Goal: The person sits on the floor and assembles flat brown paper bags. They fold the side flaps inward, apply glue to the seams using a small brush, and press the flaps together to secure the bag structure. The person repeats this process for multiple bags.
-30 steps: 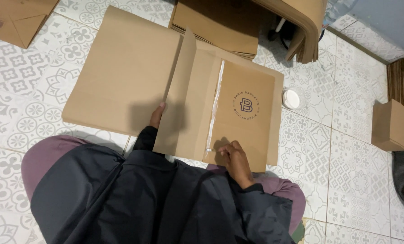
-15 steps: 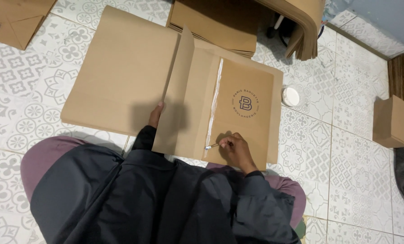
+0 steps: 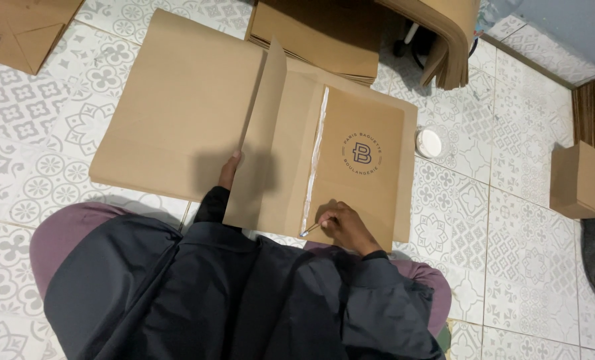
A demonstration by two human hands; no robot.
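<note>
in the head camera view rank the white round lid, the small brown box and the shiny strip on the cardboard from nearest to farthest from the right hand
1. Shiny strip, just left of the right hand, whose thin tool meets its lower end.
2. White round lid, on the tiles up and to the right.
3. Small brown box, far right.

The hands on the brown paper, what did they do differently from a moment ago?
The right hand slid left, from the printed panel to the near end of the shiny glue strip, with a thin stick-like tool now showing at its fingertips. The left hand stayed on the raised paper flap, and the flap and cardboard sheets did not move.
</note>
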